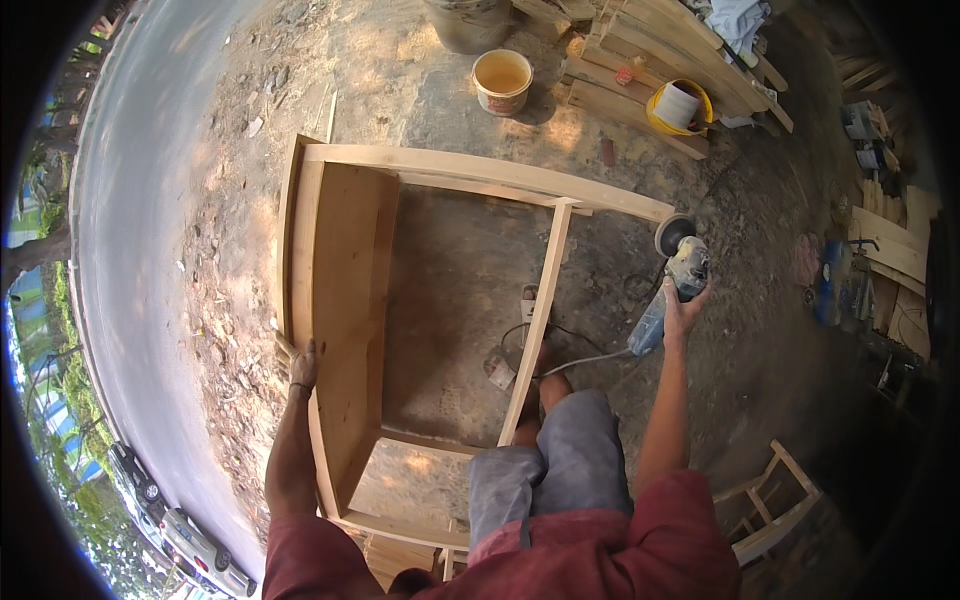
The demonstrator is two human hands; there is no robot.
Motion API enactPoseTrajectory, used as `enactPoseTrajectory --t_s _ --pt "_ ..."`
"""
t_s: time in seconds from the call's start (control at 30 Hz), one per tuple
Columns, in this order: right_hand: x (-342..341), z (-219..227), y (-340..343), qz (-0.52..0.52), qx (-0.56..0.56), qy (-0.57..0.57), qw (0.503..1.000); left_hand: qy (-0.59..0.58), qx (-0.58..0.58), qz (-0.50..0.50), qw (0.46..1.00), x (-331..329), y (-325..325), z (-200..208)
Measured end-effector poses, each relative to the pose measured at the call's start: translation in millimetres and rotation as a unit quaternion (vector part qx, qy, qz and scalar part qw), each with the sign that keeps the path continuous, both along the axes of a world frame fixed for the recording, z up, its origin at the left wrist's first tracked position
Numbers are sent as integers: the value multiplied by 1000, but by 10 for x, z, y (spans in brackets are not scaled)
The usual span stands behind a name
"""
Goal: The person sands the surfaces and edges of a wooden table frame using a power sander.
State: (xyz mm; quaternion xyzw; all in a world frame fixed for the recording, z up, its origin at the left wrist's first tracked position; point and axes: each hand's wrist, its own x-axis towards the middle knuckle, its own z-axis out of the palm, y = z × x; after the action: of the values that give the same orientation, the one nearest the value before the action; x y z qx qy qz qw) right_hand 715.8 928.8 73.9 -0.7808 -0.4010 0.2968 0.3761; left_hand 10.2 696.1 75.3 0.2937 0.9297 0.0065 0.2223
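Note:
A large pale wooden frame (450, 160) with a boarded left side stands before me, a crossbar (545, 300) running through it. On its left side my left hand (300, 364) grips the edge of the board (345, 270), fingers on the outside. My right hand (684, 308) is closed around an angle grinder (650, 322) with a blue-grey body. The grinder's dark round disc (676, 234) is at the right end of the frame's far rail; whether it touches the wood I cannot tell. A cable trails from the tool's rear toward my legs.
A power strip (528, 300) and cable lie on the ground inside the frame, by my feet. Beyond stand a bucket (502, 84), stacked planks (640, 60) and a yellow container (680, 106). A smaller wooden frame (770, 500) is at lower right. A road (150, 200) runs along the left.

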Motion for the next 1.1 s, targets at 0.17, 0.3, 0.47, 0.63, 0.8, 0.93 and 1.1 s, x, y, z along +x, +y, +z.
enactPoseTrajectory --t_s 0.17,0.3,0.47,0.63,0.8,0.93,1.1 --pt "191 115 -91 -26 -78 -47 996 39 1 19 999 -60 -321 -178" --pt "-23 168 -370 51 -60 34 996 40 88 8 995 -256 -525 -374" --pt "-1421 831 -437 329 -162 -26 930 157 94 39 982 202 -223 -186" --pt "-3314 1071 -538 597 -54 -15 800 190 124 139 964 652 -1117 -363" --pt "-4982 1234 -984 741 8 -30 671 135 55 243 959 699 -1926 -138" --pt "-5802 1212 -1410 789 22 -79 609 61 -8 239 969 687 -1829 155" --pt "-6211 1320 -1879 828 -21 -141 543 22 -31 208 977 640 -1981 241"
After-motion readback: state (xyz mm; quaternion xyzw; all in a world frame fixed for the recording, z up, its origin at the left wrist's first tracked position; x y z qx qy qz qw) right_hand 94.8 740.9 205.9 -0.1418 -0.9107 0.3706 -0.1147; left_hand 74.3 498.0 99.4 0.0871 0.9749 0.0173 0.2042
